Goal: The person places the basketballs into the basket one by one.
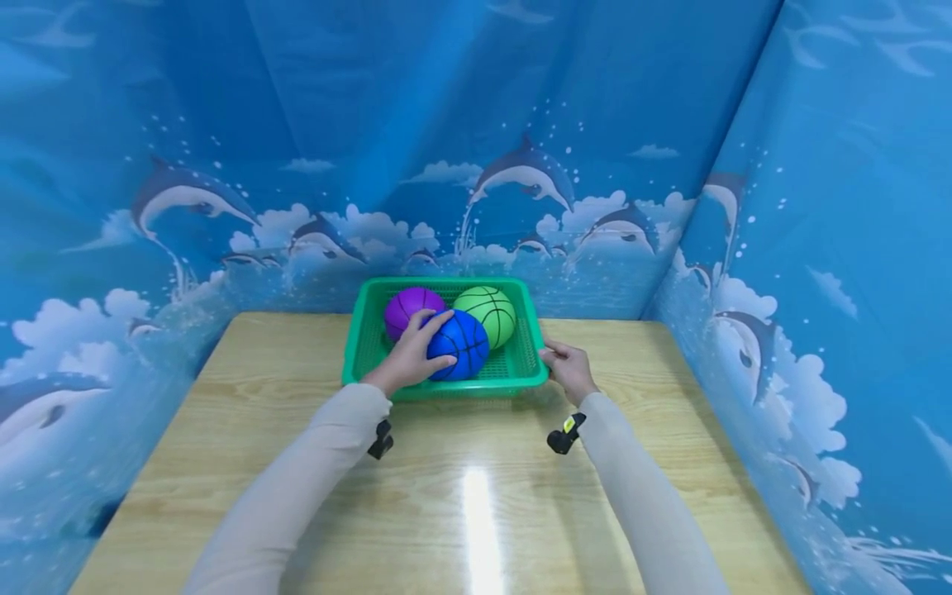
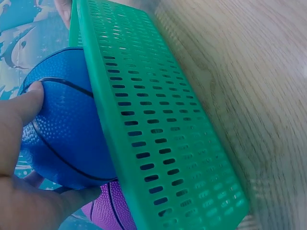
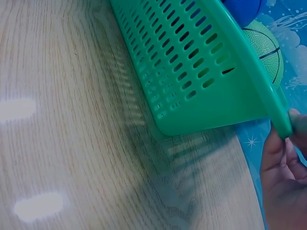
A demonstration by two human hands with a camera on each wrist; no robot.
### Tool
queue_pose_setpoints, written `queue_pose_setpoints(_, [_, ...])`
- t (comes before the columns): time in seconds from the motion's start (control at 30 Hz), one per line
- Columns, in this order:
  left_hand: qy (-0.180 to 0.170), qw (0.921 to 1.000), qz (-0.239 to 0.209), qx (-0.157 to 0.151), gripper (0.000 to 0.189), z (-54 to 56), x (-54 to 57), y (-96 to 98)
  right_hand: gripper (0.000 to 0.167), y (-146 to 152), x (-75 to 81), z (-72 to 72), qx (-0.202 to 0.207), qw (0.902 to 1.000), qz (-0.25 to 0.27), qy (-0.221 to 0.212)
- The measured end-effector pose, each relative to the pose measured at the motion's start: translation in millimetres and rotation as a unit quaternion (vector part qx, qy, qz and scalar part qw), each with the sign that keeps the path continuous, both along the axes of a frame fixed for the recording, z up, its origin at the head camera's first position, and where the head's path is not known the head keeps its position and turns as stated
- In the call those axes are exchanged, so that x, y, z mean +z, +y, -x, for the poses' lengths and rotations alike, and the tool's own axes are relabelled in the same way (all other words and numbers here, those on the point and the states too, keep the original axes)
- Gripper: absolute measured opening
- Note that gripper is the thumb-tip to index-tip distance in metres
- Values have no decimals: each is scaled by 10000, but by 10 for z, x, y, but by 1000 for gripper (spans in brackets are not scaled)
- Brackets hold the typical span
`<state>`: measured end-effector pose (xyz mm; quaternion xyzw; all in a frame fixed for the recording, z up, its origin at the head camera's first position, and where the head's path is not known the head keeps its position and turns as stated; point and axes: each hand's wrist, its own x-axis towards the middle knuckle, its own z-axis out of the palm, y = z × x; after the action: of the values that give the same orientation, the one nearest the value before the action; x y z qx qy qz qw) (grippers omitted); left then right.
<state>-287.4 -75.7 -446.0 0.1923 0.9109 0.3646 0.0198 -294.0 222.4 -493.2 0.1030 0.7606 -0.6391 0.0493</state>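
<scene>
A green perforated plastic basket (image 1: 357, 335) stands at the far side of the table with three small basketballs inside. My left hand (image 1: 411, 354) grips the blue ball (image 1: 463, 347), its thumb and fingers spread around it; the left wrist view shows the thumb on one side of the blue ball (image 2: 67, 124) and fingers beneath. Behind it lie a purple ball (image 1: 411, 307) at the left and a light green ball (image 1: 491, 314) at the right. My right hand (image 1: 568, 368) pinches the basket's right rim between thumb and fingers, seen closely in the right wrist view on the rim (image 3: 266, 91).
The wooden table (image 1: 476, 487) extends in front of the basket and to both sides. A blue curtain (image 1: 416, 149) printed with dolphins hangs right behind the basket, and another blue sheet (image 1: 833, 273) borders the table's right side.
</scene>
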Motion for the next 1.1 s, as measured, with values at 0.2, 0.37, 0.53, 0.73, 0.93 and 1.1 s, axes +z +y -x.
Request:
queue_pose_setpoints(0.2, [156,9998,144,-9,74,-18,-39,18,41,10,-6,-7,16,10000,81,-16])
queue_pose_setpoints(0.37, [379,9992,18,-96,75,-30,-93,14,41,11,-6,-7,-35,9999,48,98])
queue_pose_setpoints(0.53, [359,9992,-176,-95,78,-32,-141,-11,40,17,-2,-7,-21,10000,-56,34])
queue_pose_setpoints(0.73, [178,9994,-272,-147,83,-36,-165,-46,41,12,-18,-15,-36,10000,-54,37])
queue_pose_setpoints(0.93, [98,9997,-149,-165,83,-27,-166,-67,39,-21,-21,-18,-112,9998,-96,124])
queue_pose_setpoints(1.1, [64,9998,55,-162,84,-15,-140,-82,41,-51,-25,-2,-111,9996,-174,181])
